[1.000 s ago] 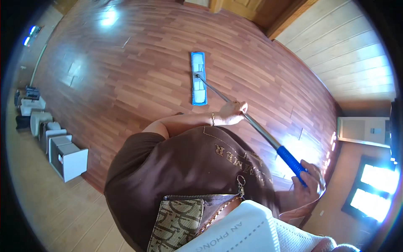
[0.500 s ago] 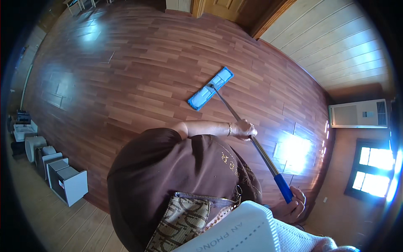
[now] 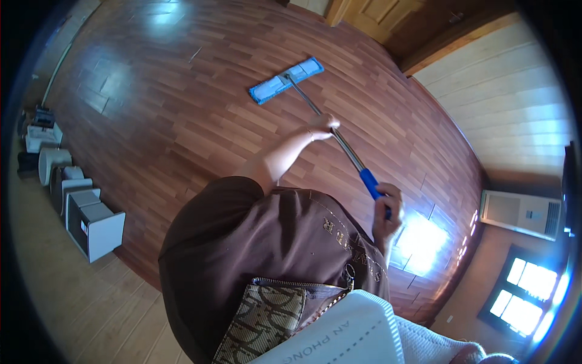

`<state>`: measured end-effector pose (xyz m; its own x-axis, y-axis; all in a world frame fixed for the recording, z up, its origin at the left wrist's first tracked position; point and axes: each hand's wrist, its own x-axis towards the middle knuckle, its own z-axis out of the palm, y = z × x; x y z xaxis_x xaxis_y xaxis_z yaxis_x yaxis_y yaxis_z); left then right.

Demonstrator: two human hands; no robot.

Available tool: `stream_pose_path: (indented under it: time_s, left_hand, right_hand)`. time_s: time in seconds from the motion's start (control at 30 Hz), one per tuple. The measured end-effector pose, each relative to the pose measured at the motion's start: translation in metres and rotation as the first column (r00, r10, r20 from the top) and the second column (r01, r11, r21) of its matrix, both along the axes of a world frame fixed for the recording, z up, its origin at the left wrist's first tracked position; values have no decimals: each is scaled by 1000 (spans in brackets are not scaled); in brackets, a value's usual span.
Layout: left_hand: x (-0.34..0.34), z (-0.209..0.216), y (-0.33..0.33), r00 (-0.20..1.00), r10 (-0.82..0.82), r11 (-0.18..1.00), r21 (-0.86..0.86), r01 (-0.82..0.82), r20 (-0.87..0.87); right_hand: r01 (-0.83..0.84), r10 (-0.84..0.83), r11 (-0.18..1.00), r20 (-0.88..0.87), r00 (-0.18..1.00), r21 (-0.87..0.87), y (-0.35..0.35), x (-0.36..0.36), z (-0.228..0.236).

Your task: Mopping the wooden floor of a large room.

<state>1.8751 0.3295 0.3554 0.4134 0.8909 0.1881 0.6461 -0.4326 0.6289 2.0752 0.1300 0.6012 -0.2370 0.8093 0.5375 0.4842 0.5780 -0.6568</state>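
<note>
A flat mop (image 3: 273,87) with a blue-fringed, pale blue rectangular head lies on the brown wood-plank floor (image 3: 212,103) ahead of me. Its metal pole slants back toward my right side and ends in a blue grip. My left hand (image 3: 323,125) is wrapped round the middle of the pole, with that arm stretched forward. Closer to my body, my right hand (image 3: 391,209) closes round the blue grip near the pole's end. My brown top and a pale printed item at the lower edge hide part of the floor and most of my right arm.
Along the left wall stand white and grey box-like furnishings (image 3: 106,233) and a round white bin-like thing (image 3: 53,164). A wooden door (image 3: 388,18) is at the far side. On the right are a white air conditioner (image 3: 521,213), a bright window (image 3: 521,291) and sun glare on the floor.
The mop head has slid farther away and slightly left, its angle flatter. Both hands have moved forward with the pole, the right one rising from low beside my body. The view has turned slightly.
</note>
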Motion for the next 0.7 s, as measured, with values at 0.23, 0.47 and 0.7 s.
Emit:
stream_pose_path:
  time_s: [0.23,0.47,0.7]
  left_hand:
    - [-160,-47,-22,939,338,934,96,-343,63]
    - [-253,-58,-109,775,631,772,84,-630,19]
    - [-270,-63,-207,555,831,549,104,-829,35]
  right_hand:
    - [-429,440,885,23,898,-182,51,-91,-29]
    - [-754,669,532,-355,653,-385,69,-151,-68]
    - [-822,529,300,-633,565,-483,56,-175,-102]
